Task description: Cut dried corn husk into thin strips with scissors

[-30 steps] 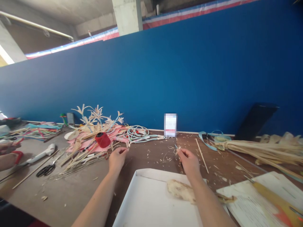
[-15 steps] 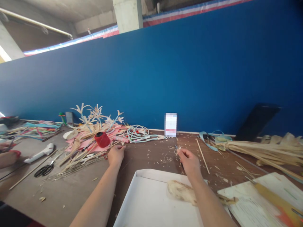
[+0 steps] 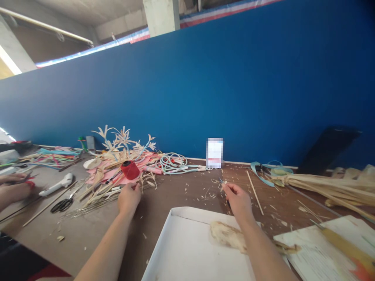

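Apparently, strip-handling: left hand (image 3: 129,200) beside pale strips (image 3: 149,180) (grip indeterminable), right hand (image 3: 239,200) pinching slim tool (image 3: 221,180); steadiness needed next.

A pale flower (image 3: 149,181) of narrow strips splays near the back edge of the table (image 3: 172,191); a slim dark tool (image 3: 220,181), held, slants tip-first toward that edge

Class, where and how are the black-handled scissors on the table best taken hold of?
Probably by the handle loops, coming from the near side: the black-handled scissors lie with their loops nearer the wearer and the blades pointing away.
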Demonstrator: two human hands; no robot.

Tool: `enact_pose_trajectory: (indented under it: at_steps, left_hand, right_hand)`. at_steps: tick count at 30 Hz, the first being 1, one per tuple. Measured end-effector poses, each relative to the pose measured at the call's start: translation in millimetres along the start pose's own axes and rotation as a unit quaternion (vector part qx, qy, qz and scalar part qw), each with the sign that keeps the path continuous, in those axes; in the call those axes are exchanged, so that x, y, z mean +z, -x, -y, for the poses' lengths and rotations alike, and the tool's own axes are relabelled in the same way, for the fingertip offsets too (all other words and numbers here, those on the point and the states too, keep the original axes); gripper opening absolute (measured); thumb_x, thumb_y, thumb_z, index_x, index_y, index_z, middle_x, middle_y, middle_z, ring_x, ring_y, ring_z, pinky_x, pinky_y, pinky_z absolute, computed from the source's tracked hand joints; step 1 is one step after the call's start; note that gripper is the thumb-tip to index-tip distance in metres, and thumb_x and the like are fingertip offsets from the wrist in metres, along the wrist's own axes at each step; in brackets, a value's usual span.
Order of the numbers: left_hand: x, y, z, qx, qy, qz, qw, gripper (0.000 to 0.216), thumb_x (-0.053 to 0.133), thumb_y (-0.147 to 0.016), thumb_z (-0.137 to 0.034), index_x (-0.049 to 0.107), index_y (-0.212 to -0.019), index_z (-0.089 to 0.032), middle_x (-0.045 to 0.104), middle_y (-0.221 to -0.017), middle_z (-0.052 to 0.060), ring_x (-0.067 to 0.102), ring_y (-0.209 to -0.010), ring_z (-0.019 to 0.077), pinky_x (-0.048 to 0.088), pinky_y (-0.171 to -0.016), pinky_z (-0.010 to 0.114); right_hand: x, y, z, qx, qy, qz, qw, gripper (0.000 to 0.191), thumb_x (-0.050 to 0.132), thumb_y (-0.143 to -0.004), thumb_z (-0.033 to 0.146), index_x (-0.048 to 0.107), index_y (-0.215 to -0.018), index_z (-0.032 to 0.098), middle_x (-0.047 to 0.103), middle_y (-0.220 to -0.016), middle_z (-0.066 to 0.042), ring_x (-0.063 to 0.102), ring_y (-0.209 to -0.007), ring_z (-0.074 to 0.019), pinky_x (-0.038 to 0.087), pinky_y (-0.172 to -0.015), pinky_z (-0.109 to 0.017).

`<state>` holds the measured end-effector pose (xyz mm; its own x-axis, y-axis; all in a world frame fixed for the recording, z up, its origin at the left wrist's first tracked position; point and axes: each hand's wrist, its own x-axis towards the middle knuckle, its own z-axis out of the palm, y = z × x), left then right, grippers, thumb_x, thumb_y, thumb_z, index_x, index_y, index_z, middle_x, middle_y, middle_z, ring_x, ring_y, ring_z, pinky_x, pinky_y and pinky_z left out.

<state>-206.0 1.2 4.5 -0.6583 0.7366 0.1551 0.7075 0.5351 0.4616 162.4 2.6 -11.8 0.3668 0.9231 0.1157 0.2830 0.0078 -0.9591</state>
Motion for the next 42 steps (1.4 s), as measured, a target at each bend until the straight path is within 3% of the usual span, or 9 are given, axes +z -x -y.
enact_pose_trajectory:
  at_steps: [6,15,20,25,34,42]
  left_hand:
    - [8,-10,-1,0.01,-0.038,0.077,0.996,0.041,0.046,-0.07,-0.055,0.065,-0.084,-0.021,0.067,-0.085,0.013,0.062,-0.081,0.0299,0.042,-0.061,0.033]
    - [12,-16,1,0.015,-0.05,0.072,0.996,0.027,0.049,-0.068,-0.04,0.066,-0.075,-0.021,0.067,-0.077,0.012,0.062,-0.077,0.0294,0.04,-0.056,0.031]
    - [9,-12,2,0.004,-0.034,0.07,0.997,0.026,0.047,-0.07,-0.04,0.066,-0.073,-0.022,0.066,-0.074,0.01,0.061,-0.075,0.0278,0.038,-0.054,0.029]
    - [10,-9,10,0.008,-0.009,0.008,1.0,0.031,0.045,-0.073,-0.043,0.065,-0.083,-0.021,0.066,-0.08,0.01,0.06,-0.074,0.026,0.037,-0.055,0.029]
    - [9,-3,13,0.2,0.081,-0.174,0.961,0.025,0.045,-0.079,-0.038,0.059,-0.085,-0.018,0.061,-0.077,0.003,0.055,-0.066,0.014,0.038,-0.063,0.023]
    - [5,6,8,0.257,0.08,-0.202,0.942,0.021,0.046,-0.08,-0.032,0.059,-0.089,-0.019,0.062,-0.084,0.003,0.055,-0.068,0.0129,0.038,-0.065,0.021]
  right_hand:
    - [0,0,-2,0.001,0.003,-0.003,1.0,0.042,0.056,-0.066,0.054,0.068,-0.077,0.015,0.056,-0.05,-0.001,0.05,-0.05,-0.016,0.036,-0.051,-0.026]
    - [0,0,-1,0.012,0.003,0.004,1.0,0.042,0.056,-0.066,0.054,0.068,-0.079,0.015,0.056,-0.051,-0.001,0.049,-0.049,-0.0154,0.035,-0.05,-0.025]
    - [0,1,-1,0.013,0.002,0.003,1.0,0.043,0.056,-0.066,0.055,0.068,-0.078,0.015,0.055,-0.05,0.0,0.048,-0.049,-0.0154,0.035,-0.05,-0.025]
    - [1,1,0,0.015,-0.001,0.0,1.0,0.044,0.056,-0.065,0.056,0.068,-0.077,0.015,0.055,-0.05,0.0,0.048,-0.049,-0.0155,0.034,-0.05,-0.025]
    - [1,2,1,0.005,0.007,-0.002,1.0,0.044,0.055,-0.065,0.056,0.069,-0.076,0.015,0.054,-0.05,0.0,0.047,-0.048,-0.0148,0.034,-0.048,-0.025]
    - [0,2,3,0.005,0.007,0.002,1.0,0.041,0.056,-0.066,0.054,0.068,-0.077,0.016,0.055,-0.05,0.0,0.047,-0.048,-0.015,0.034,-0.05,-0.025]
